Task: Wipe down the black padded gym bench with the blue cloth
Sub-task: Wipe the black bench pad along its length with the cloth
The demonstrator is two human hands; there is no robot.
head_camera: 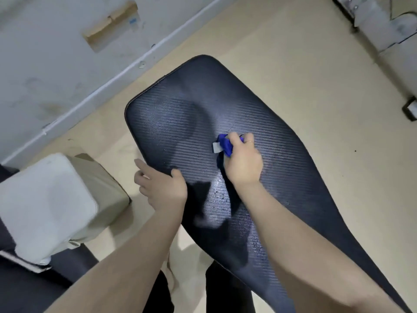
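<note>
surroundings: a pale wall (pixel 56 71) with a white skirting board (pixel 126 71) runs along the upper left, and a patch of brown tape (pixel 110 23) is stuck to it. the floor (pixel 293 53) is beige. a cream cushion (pixel 47 204) sits at lower left, just beside the bench and apart from it. grey metal equipment (pixel 383 23) stands at upper right, well apart from the bench. nothing lies on the pad between the cloth and the far end.

bench (pixel 282 154): black ribbed padding, wide at the far end, narrowing toward the person. its surface shows pale sheen and small specks near the middle.

right hand (pixel 244 163): placed on the middle of the pad, forearm reaching in from lower right. the fingers are curled down around the blue cloth (pixel 226 146), which is bunched under them and pressed to the pad. a white tag (pixel 217 147) sticks out at the cloth's left side.

left hand (pixel 161 187): placed at the bench's left edge. the thumb rests on the padding; the fingers extend loosely past the edge, gripping nothing visible.
</note>
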